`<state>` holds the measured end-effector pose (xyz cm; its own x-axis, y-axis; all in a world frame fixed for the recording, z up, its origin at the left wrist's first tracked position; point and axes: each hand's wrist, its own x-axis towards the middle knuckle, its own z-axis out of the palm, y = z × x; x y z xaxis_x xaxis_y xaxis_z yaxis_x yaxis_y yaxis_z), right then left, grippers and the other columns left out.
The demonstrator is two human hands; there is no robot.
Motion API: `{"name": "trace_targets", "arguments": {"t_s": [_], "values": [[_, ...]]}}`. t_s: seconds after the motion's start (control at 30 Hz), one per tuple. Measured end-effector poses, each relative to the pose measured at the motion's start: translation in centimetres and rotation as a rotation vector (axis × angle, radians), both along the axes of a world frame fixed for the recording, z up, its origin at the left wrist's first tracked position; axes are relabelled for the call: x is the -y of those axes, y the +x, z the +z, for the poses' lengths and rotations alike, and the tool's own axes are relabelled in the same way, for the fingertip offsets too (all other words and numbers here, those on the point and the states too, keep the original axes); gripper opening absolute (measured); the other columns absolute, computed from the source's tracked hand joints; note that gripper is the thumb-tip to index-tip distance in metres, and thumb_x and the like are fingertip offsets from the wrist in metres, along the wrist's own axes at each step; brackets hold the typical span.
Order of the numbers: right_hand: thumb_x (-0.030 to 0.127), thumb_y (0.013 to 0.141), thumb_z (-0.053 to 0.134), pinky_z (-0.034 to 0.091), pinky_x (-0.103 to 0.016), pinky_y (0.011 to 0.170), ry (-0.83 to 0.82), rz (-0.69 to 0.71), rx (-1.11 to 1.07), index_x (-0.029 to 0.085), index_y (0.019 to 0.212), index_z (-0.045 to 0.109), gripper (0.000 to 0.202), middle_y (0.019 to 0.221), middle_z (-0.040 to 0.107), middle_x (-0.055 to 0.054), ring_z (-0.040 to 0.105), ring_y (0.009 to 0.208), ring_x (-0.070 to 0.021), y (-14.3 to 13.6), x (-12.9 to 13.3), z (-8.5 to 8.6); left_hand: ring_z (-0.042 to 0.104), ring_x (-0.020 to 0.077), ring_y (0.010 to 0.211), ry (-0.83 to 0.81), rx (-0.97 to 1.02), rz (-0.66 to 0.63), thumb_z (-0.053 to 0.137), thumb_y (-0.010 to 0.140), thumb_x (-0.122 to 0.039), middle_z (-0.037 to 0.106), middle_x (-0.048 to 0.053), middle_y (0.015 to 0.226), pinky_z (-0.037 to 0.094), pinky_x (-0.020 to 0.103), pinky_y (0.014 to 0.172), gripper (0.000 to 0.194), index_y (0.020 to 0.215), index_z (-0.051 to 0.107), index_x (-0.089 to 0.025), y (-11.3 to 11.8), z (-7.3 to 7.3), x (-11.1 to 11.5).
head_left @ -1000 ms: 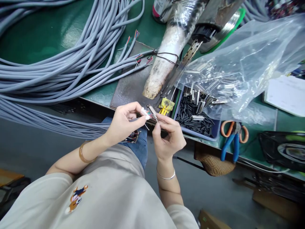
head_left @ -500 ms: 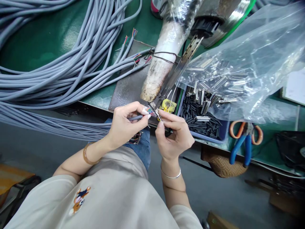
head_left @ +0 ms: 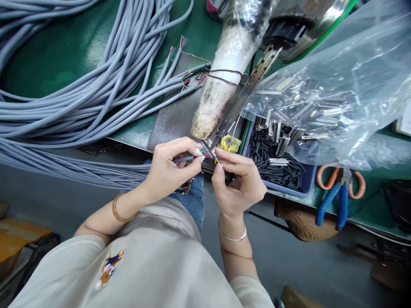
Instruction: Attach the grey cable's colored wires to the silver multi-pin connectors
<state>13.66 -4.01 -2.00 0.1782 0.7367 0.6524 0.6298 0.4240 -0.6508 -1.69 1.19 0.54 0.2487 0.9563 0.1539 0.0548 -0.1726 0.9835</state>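
My left hand (head_left: 171,164) is closed on the end of a grey cable (head_left: 183,159), its thin coloured wires (head_left: 204,149) fanned out past the fingertips. The thumb and forefinger of my right hand (head_left: 238,182) pinch one end of a small metal multi-pin connector (head_left: 210,145). Wires and connector pins meet between the two hands. Down from above slants a soldering iron (head_left: 253,81), its tip right at the connector; whether it touches cannot be made out. A thin strand of solder wire (head_left: 236,127) hangs beside a yellow sponge (head_left: 231,143).
A white wrapped tube (head_left: 213,96) hangs over a dark metal plate (head_left: 170,124). On the right, a blue tray (head_left: 306,188) holds black sleeves and connectors under a clear plastic bag (head_left: 346,85). Blue-handled pliers and orange-handled scissors (head_left: 341,184) lie beyond. Grey cable bundles (head_left: 96,98) fill the left.
The view has shifted slightly, so the bench things sit a little further right. Both hands keep their grips on the cable and the connector, almost unmoved.
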Motion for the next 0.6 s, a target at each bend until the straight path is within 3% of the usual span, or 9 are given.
{"name": "trace_targets", "arguments": {"t_s": [0.23,0.43,0.6], "values": [[0.010,0.088,0.070,0.067,-0.035,0.077,0.002,0.003,0.020,0.024,0.094,0.062,0.017,0.108,0.079,-0.005,0.078,0.095,-0.0196,-0.11,-0.29,0.26,0.054,0.0075,0.061,0.036,-0.043,0.005,0.069,0.081,-0.014,0.068,0.002,0.080,0.037,0.018,0.050,0.010,0.074,0.062,-0.016,-0.15,-0.04,-0.14],[0.011,0.086,0.074,0.066,-0.038,0.082,0.021,-0.041,0.086,0.024,0.093,0.065,0.017,0.107,0.080,-0.005,0.078,0.094,-0.0201,-0.26,-0.41,0.99,0.046,0.0059,0.056,0.044,-0.042,0.009,0.070,0.082,-0.014,0.067,0.002,0.079,0.035,0.019,0.048,0.010,0.075,0.063,-0.017,-0.27,0.29,-0.25],[0.011,0.086,0.073,0.065,-0.032,0.079,0.035,-0.026,0.150,0.024,0.093,0.064,0.017,0.108,0.081,-0.004,0.079,0.093,-0.0181,-0.12,0.16,0.58,0.045,0.0052,0.054,0.003,-0.068,-0.031,0.071,0.078,-0.012,0.069,0.002,0.079,0.035,0.019,0.048,0.010,0.073,0.063,-0.016,-0.49,0.22,-0.19]]}}
